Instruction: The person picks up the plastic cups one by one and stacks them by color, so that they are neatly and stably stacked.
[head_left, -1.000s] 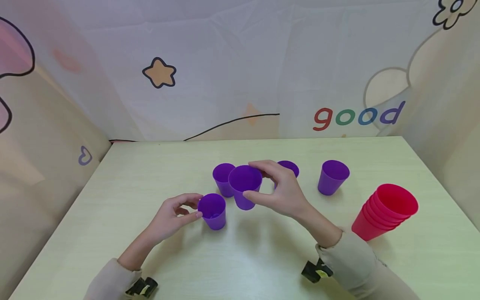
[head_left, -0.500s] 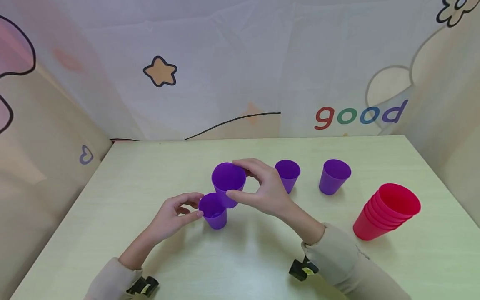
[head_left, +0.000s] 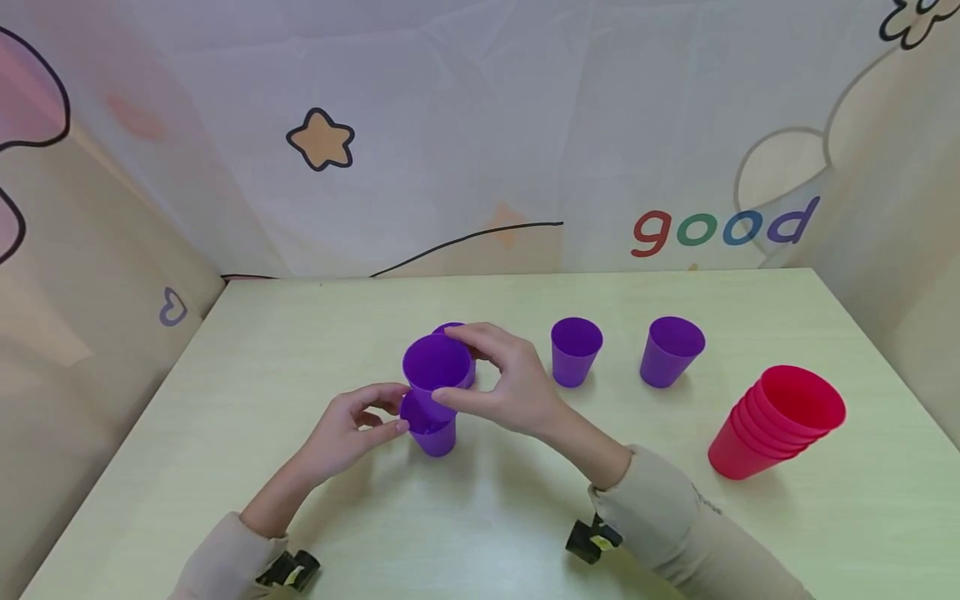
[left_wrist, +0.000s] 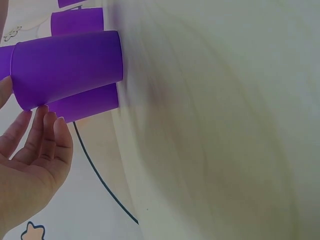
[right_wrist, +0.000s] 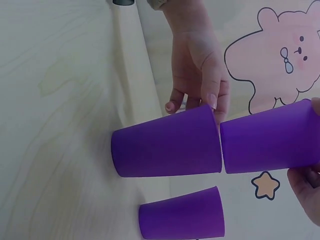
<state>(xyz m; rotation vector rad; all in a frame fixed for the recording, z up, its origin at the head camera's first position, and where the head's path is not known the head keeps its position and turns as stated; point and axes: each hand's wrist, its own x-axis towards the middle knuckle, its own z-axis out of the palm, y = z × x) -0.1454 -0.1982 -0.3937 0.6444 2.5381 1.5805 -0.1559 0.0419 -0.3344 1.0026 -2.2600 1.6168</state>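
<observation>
My left hand [head_left: 348, 435] holds the rim of an upright purple cup [head_left: 437, 442] with thumb and fingertips on its left side. The same standing cup [left_wrist: 70, 65] fills the left wrist view's upper left. Just above it, my right hand [head_left: 513, 385] grips a second purple cup [head_left: 437, 363] between thumb and fingers. In the right wrist view, the upper cup's [right_wrist: 270, 140] base meets or nearly meets the mouth of the lower cup [right_wrist: 170, 145]. A third purple cup [head_left: 452, 327] stands behind, mostly hidden by the raised cup and right hand.
Two more purple cups [head_left: 576, 354] stand upright at the back right, apart from each other. A stack of red cups [head_left: 772, 425] stands at the right of the pale table [head_left: 187, 467]. A printed cloth [head_left: 450, 142] walls off the back and sides.
The right hand has carried its purple cup leftward, from beside the standing cup to right over its mouth. The left hand has stayed at the lower cup.
</observation>
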